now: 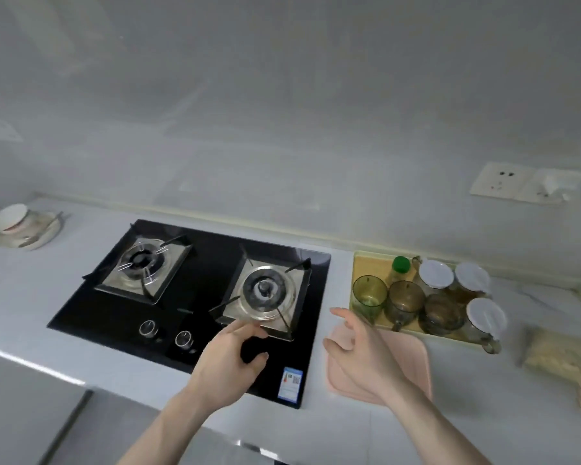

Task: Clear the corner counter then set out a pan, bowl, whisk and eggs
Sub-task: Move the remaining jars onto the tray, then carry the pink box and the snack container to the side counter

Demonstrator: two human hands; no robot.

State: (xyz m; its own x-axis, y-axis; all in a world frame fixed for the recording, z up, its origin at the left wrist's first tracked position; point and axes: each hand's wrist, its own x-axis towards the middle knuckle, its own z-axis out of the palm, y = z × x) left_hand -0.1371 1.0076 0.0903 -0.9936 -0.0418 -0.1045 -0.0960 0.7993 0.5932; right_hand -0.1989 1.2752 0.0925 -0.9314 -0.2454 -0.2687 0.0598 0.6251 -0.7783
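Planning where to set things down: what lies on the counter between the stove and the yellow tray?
In the head view, a pink mat lies between the stove and yellow tray, partly under the right hand.

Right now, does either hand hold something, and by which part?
Nothing is held. The left hand hovers over the stove, fingers loosely curled; the right hand is open above the pink mat.

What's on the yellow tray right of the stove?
The yellow tray holds a green glass, two brownish glass mugs, three white-lidded jars and a green-capped bottle. Jar contents unclear.
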